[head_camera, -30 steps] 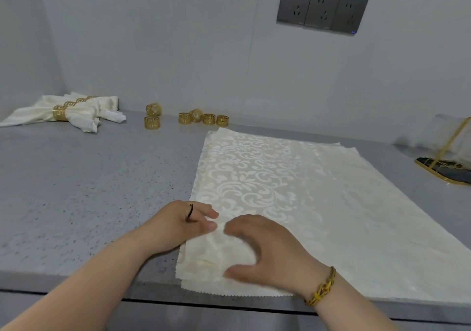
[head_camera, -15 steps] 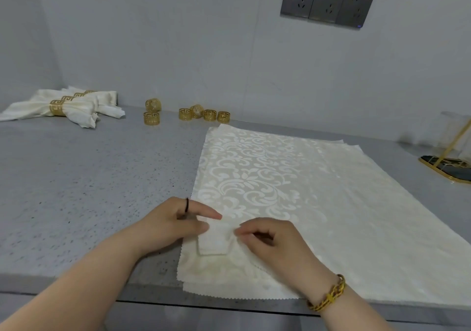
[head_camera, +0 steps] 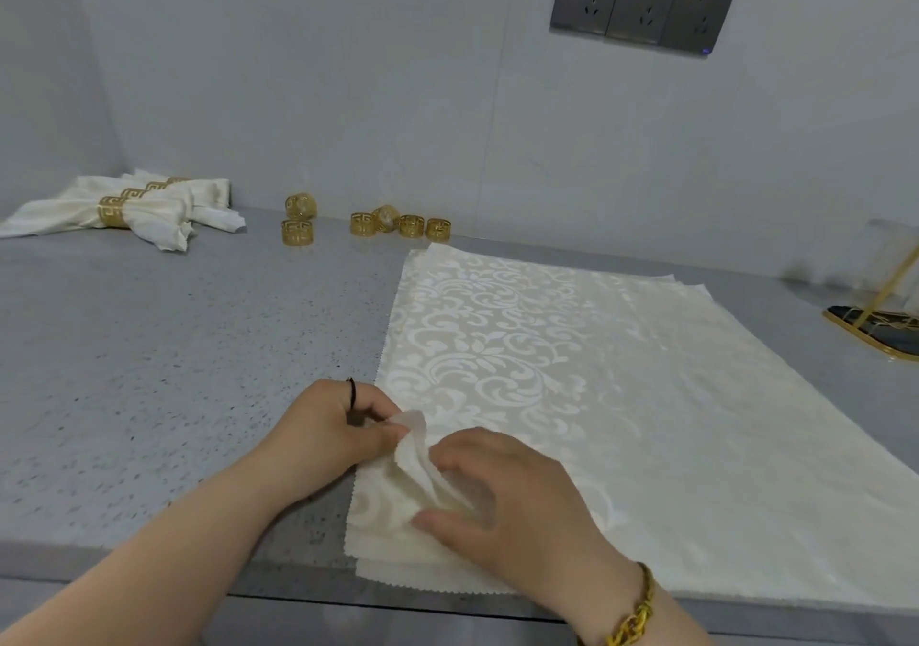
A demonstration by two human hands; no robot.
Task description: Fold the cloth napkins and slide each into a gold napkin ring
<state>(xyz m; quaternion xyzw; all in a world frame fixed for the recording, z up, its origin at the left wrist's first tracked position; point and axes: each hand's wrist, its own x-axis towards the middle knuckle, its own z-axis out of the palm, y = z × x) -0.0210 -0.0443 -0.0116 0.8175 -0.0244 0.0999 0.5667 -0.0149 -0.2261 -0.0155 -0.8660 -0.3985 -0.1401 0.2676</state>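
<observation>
Both hands are on the near left corner [head_camera: 412, 434] of the top cloth napkin [head_camera: 597, 372]. It's the cream damask one, lying flat on a stack [head_camera: 398, 576] of the same napkins at the front edge of the grey speckled counter [head_camera: 174, 347]. The left hand [head_camera: 328, 426] pinches the very tip of that corner between thumb and fingertips, so it's lifted up off the stack. The right hand [head_camera: 517, 496] is just beside it, fingers curled with the thumb low, gripping the bunched fabric right under the tip. So the raised bit sits between the two hands, and the rest of the napkin spreads flat away to the right and back.

The loose gold napkin rings [head_camera: 412, 226] are lined up along the back wall, well apart from both hands. The finished napkins [head_camera: 139, 208], already in rings, are piled at the far left. There's a gold bracelet [head_camera: 631, 620] on the right wrist and wall sockets [head_camera: 641, 4] up top.
</observation>
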